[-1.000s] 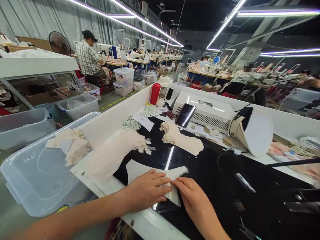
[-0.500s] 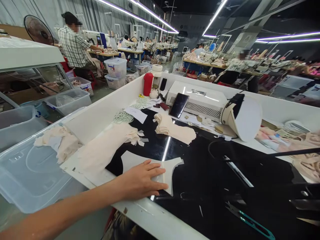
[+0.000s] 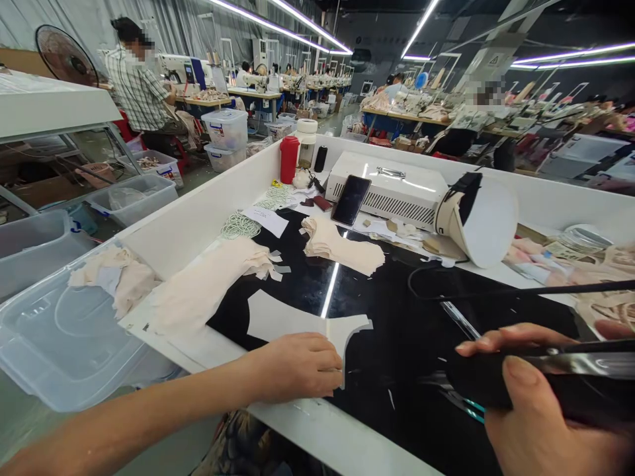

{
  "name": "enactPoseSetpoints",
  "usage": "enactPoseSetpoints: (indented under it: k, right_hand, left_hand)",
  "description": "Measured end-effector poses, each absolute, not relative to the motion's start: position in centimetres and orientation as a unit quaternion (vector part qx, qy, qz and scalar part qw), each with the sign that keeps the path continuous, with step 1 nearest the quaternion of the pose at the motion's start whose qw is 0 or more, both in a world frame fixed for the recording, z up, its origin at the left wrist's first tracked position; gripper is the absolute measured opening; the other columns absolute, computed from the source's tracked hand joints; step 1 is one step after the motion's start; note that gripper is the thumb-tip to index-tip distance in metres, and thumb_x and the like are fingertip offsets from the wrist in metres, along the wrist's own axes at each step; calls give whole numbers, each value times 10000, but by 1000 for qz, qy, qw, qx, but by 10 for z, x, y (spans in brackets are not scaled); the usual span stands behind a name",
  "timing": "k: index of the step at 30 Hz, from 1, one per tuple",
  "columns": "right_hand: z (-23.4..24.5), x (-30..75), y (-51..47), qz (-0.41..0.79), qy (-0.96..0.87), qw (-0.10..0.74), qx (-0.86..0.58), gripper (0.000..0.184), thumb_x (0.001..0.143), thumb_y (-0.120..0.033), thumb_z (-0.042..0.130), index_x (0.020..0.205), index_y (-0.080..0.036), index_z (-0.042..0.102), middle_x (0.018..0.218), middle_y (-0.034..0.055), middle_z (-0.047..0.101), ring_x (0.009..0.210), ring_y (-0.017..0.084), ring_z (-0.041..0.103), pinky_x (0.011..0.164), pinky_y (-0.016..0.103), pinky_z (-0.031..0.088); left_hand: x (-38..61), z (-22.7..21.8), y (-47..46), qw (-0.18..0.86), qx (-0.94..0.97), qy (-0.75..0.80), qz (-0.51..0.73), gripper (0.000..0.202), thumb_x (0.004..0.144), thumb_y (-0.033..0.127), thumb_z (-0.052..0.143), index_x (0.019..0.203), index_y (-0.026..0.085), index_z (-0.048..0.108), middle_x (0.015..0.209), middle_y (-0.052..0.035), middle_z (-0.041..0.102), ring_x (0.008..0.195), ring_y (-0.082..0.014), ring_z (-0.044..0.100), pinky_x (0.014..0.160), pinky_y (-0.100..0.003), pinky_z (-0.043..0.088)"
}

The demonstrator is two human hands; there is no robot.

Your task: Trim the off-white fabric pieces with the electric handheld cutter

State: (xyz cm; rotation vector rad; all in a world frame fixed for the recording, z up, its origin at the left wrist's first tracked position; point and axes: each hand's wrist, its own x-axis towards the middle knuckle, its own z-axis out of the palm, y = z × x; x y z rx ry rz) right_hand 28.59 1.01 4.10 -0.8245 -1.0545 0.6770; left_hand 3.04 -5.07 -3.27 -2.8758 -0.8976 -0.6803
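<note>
Left hand: my left hand [image 3: 297,367] lies palm down on the near right part of a flat white cut piece [image 3: 278,317] of thin fabric. The fingers are pressed together and slightly curled. I cannot tell whether the fingertips nip its edge.
Why pressed: I judge the weight pins the thin sheet to the slick surface so it cannot slide.
Right hand: my right hand [image 3: 536,410] is wrapped tight around a long black bar-shaped tool [image 3: 575,377] with a shiny metal strip. It hovers low at the right, well apart from the white cut piece.
Why raised: I judge the tool is carried clear of the surface, its length lying roughly level.
Where the piece is: on the glossy black bench [image 3: 397,330], near the front rim.
Long axis: left to right along that rim. The scooped edge faces away from me, and the narrow tip points right, toward the right hand.
Beneath the tool: teal-handled snips [image 3: 469,404] lie flat on the bench.
Behind: a stack of cream fabric pieces [image 3: 342,248].
Left: a wider cream fabric layer [image 3: 198,291], then a clear plastic bin lid [image 3: 64,344].
Back edge: a white metal box machine [image 3: 391,192], a black phone [image 3: 350,199] leaning on it, and a red bottle [image 3: 288,160].
</note>
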Motion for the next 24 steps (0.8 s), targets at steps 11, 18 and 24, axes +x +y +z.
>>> enactPoseSetpoints:
  k: [11, 18, 24]
  right_hand:
    - [26, 240, -27, 441, -541, 676, -238, 462, 842, -293, 835, 1245, -279, 611, 789, -22, 657, 638, 180, 586, 483, 337, 594]
    - [14, 231, -32, 465, -529, 677, -214, 469, 841, -336, 837, 1243, -278, 603, 807, -26, 648, 641, 166, 578, 499, 321, 573]
    - [12, 223, -32, 472, -526, 681, -191, 428, 854, -273, 801, 1231, -262, 597, 820, -25, 649, 647, 159, 583, 511, 313, 567]
  left_hand:
    - [45, -40, -48, 51, -942, -265, -198, 254, 1002, 17, 553, 826, 175, 645, 860, -52, 661, 826, -156, 643, 862, -260, 560]
    - [50, -44, -47, 6, -929, -306, -207, 210, 1014, 70, 570, 833, 148, 642, 892, -49, 683, 858, -156, 663, 898, -255, 561]
    - [50, -52, -45, -57, -906, -333, -257, 139, 1012, 158, 647, 880, 151, 691, 941, -33, 743, 923, -167, 686, 891, -268, 565]
